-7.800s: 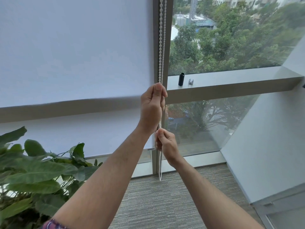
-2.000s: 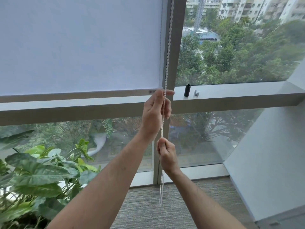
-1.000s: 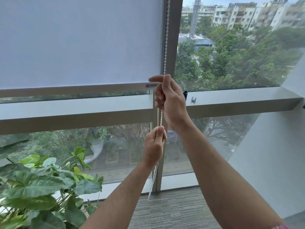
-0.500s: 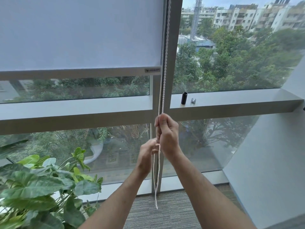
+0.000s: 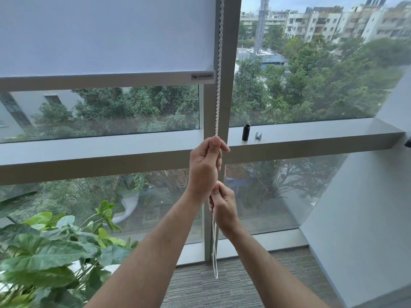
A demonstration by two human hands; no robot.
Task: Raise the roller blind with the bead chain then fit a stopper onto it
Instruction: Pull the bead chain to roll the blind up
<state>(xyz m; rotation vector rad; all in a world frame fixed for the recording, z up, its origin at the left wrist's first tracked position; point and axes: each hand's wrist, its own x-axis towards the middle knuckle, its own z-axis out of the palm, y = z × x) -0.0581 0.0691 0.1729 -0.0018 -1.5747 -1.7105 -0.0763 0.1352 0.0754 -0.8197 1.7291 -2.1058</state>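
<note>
The white roller blind (image 5: 106,34) covers the upper left pane, its bottom bar (image 5: 106,79) well above the window ledge. The white bead chain (image 5: 219,70) hangs along the grey mullion. My left hand (image 5: 204,165) grips the chain at ledge height. My right hand (image 5: 223,205) grips it just below, partly behind my left wrist. The chain's loop (image 5: 214,261) dangles down to near the floor. A small black cylinder (image 5: 246,132) and a small silver clip-like piece (image 5: 258,135) stand on the ledge, right of the mullion.
A large leafy plant (image 5: 51,250) fills the lower left. The grey window ledge (image 5: 311,135) runs across the frame. A white wall (image 5: 367,207) angles in on the right. Grey carpet (image 5: 211,290) lies below.
The blind's bottom bar has risen from below the ledge to well above it. My hands have swapped places on the chain: the left is now uppermost, the right below.
</note>
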